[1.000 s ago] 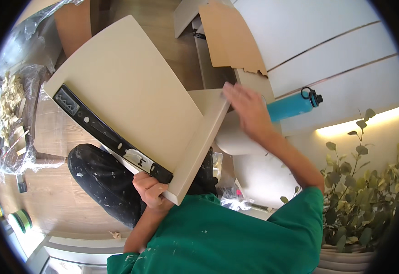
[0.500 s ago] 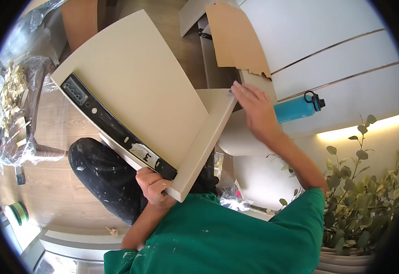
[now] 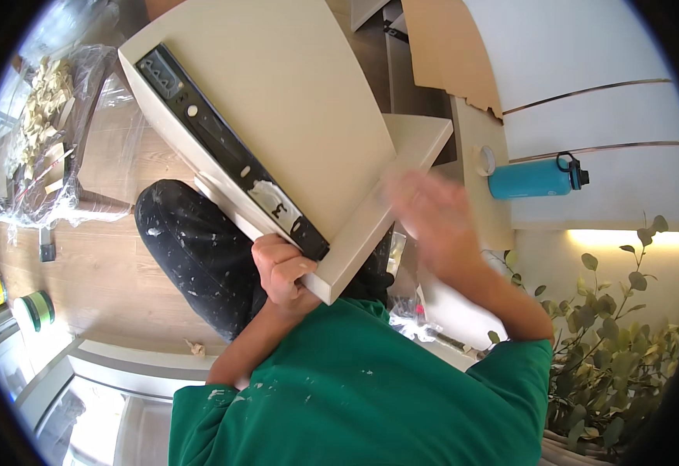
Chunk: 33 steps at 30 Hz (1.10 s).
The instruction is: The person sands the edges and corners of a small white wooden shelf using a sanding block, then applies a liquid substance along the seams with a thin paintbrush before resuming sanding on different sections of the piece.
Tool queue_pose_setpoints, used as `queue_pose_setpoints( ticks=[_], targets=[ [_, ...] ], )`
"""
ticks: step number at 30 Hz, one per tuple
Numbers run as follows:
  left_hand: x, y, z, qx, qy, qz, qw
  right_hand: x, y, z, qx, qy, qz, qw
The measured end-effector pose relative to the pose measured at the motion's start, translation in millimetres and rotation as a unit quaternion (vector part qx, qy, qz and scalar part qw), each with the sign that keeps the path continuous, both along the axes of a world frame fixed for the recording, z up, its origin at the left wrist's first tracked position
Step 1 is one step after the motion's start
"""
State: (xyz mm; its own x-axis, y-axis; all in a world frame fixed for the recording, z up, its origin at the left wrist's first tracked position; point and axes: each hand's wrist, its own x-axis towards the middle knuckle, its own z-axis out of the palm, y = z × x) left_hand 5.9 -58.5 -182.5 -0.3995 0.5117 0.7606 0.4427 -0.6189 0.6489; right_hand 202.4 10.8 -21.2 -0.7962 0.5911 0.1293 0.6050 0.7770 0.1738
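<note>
A cream drawer (image 3: 277,85) rests tilted across my lap, its side panel facing up. Along one edge of that side runs a black drawer slide (image 3: 227,147) with a torn white label near its lower end. My left hand (image 3: 283,268) is closed around the drawer's near corner, beside the slide's end, the thumb lying over the edge. Over the middle of the drawer's front panel (image 3: 362,233) is my right hand (image 3: 432,213), smeared by motion. Whether it touches the panel or holds anything, I cannot tell.
A blue bottle (image 3: 533,179) lies on a cream surface at right, near brown cardboard (image 3: 452,58). Leafy plants (image 3: 603,334) stand at lower right. Plastic wrap with wood shavings (image 3: 44,116) covers the floor at left. A green-and-white roll (image 3: 35,311) sits at lower left.
My right hand has moved from the far end of the front panel toward its middle. My left hand keeps its grip on the corner. The whole view has shifted slightly.
</note>
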Motion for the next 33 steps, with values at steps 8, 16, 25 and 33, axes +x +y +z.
queue_pose_setpoints(
  ticks=[8,16,25,33],
  targets=[
    [-2,1,4,-0.015,-0.016,-0.012,1.0,-21,-27,-7,-0.022,0.059,0.02,0.998],
    [-6,4,1,-0.007,0.0,-0.004,1.0,-34,-32,1,-0.045,0.066,0.063,0.995],
    [-3,0,-5,-0.02,0.0,0.011,1.0,-7,-4,-3,-0.012,0.058,0.005,0.998],
    [-9,-1,-2,-0.006,0.057,0.013,0.998,10,33,-1,0.03,0.067,-0.024,0.997]
  ],
)
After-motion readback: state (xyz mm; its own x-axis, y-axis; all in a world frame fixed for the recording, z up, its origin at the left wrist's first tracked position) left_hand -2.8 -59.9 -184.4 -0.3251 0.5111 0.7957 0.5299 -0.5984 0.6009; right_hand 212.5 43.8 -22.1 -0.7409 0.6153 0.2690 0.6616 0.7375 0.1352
